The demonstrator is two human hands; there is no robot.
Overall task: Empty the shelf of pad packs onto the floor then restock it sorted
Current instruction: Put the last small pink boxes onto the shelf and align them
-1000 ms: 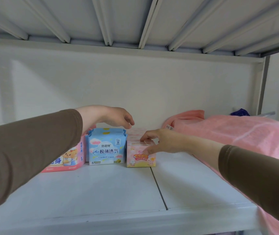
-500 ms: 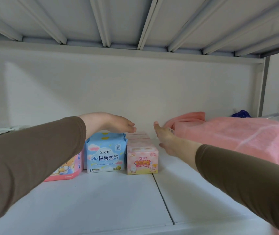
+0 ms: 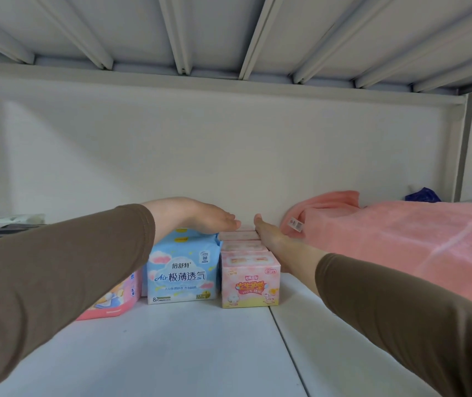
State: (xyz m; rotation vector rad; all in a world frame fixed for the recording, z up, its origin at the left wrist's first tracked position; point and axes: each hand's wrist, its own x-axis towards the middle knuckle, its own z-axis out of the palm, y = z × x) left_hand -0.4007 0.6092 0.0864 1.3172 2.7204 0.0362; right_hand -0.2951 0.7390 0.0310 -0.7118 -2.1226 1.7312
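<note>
White painted metal forms the shelf board (image 3: 200,353), which fills the lower half of the frame, with a seam running from its middle toward the lower right. At the centre, against the pale back wall, stand the pad packs: a light blue soft pack with cloud print and Chinese lettering (image 3: 182,270), a row of small pale pink boxy packs (image 3: 250,277) lined up one behind another just to its right, and a pink pack with a cartoon figure (image 3: 114,302) to the left, partly hidden by a brown sleeve. Flat and palm down, the left hand (image 3: 194,217) lies over the top of the blue pack, fingers straight and together, gripping nothing. Reaching in from the lower right, the right hand (image 3: 272,239) is also flat, fingers extended, set edge-on along the right side of the pink row and touching it, closed on nothing. Salmon pink towelling cloth (image 3: 386,239) lies heaped at the right, with a dark blue crumpled object (image 3: 423,194) behind it
</note>
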